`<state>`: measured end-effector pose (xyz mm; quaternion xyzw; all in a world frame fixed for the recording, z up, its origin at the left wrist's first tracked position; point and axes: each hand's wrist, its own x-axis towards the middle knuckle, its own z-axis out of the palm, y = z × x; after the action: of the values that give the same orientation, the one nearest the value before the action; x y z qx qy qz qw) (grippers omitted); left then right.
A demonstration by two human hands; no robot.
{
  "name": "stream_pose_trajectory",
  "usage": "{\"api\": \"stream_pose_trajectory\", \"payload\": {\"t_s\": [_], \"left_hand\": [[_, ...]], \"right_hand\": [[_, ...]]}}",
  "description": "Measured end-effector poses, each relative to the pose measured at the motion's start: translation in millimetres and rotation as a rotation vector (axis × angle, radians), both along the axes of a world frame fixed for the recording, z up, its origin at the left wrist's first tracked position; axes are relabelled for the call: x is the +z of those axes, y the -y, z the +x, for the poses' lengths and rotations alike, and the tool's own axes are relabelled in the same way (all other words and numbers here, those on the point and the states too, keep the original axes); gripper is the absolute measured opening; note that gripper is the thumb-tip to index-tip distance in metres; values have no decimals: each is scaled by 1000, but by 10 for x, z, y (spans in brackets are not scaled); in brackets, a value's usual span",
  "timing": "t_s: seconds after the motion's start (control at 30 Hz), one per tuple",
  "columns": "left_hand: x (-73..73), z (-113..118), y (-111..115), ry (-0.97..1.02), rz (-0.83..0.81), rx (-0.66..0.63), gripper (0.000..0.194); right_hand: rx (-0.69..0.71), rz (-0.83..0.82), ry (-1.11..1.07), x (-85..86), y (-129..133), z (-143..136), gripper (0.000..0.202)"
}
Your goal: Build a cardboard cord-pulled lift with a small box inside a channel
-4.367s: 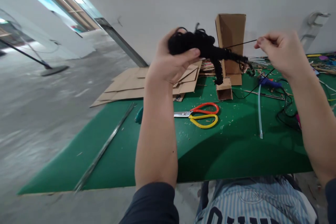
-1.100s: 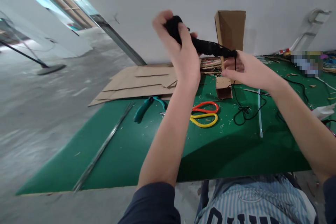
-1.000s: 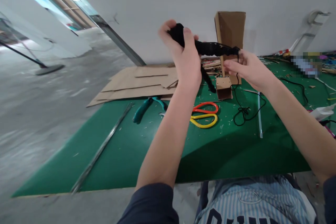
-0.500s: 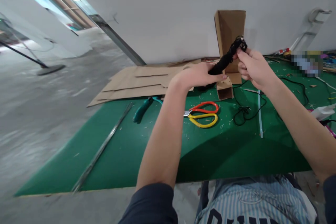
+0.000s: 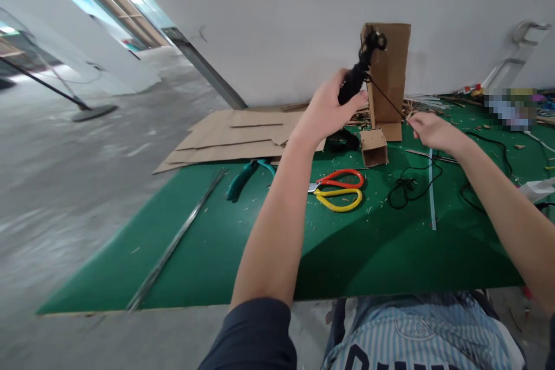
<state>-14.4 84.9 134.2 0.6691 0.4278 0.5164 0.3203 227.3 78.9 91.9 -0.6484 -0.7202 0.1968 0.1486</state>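
My left hand (image 5: 323,108) is closed around a long black bundle wound with cord (image 5: 356,74), raised at a tilt above the back of the table. Its upper end has a tangled loop. From the bundle a thin black cord (image 5: 387,99) runs taut down to my right hand (image 5: 435,130), whose fingers pinch it. Below my left hand, a dark black piece (image 5: 342,140) lies beside a small open cardboard box (image 5: 375,153). Scissors with red and yellow handles (image 5: 340,191) lie in front. A loose tangle of black cord (image 5: 405,184) rests below my right hand.
Cardboard sheets (image 5: 234,137) cover the back left of the green table (image 5: 195,266). Green-handled pliers (image 5: 243,180) and thin metal strips (image 5: 177,237) lie at left. A tall cardboard box (image 5: 390,69) stands against the wall. A pale strip (image 5: 432,196) lies at right.
My right hand has left the bundle's top and moved down to the right, drawing the cord out straight. My left hand has tilted the bundle more upright.
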Motion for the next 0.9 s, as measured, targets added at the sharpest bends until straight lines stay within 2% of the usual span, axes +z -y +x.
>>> {"api": "stream_pose_trajectory", "payload": {"t_s": [0.03,0.07,0.2,0.37,0.5,0.63,0.77,0.83,0.9], "left_hand": [[16,9,13,-98,26,-20,13],[26,29,28,-211,50,-42,12],[-21,178,87,-602,113,-121,17],[-139,337,113,-756,159,-222,24],[-143,338,114,-809,169,-249,26],[-178,318,69,-736,168,-250,24],[-262,373,28,-375,-42,-294,22],[-273,401,28,-178,-152,-298,25],[-249,402,34,-68,-205,-266,28]], "right_hand": [[17,-66,231,-85,-21,-1,33],[32,-112,345,-160,-31,-9,31],[23,-226,534,-338,3,-25,36],[-24,-240,651,-380,33,11,47],[-58,-200,670,-401,1,50,42],[-38,-178,639,-433,-29,124,35],[-40,-85,532,-437,-38,163,36],[-89,-15,468,-410,-32,155,38],[-146,57,413,-367,-12,142,40]]}}
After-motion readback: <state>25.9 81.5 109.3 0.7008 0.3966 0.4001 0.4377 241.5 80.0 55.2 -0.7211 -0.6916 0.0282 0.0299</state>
